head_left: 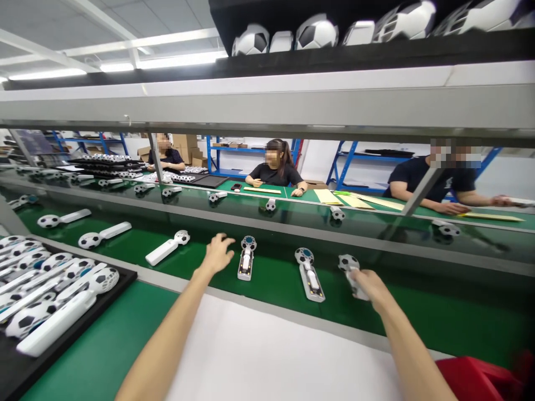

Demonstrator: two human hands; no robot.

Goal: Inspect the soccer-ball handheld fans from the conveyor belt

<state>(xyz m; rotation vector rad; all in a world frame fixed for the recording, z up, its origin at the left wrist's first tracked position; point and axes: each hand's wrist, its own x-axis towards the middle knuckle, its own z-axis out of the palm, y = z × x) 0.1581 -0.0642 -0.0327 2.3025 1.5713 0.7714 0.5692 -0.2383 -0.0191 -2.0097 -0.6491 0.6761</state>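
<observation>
At one o'clock on the green conveyor belt, the fingers of the right hand are clenched around the handle of a ball-headed handheld unit, whose black-and-white head sticks out beyond them. At eleven o'clock, the fingers of the left hand are spread and released, grasping nothing, just beside a second unit that lies with its head away from the person and its handle opened to show its inner parts. A third open unit lies between the hands, nearer the right one. Further out at ten o'clock, three finished white units lie at a slant on the belt, and a black tray at nine o'clock holds more, packed side by side. A white sheet covers the bench at six o'clock, and a red bin sits at four. At twelve o'clock, beyond a grey metal rail, a second belt carries more units, with three seated co-workers behind it at a bench. Above, a black shelf displays ball heads.
</observation>
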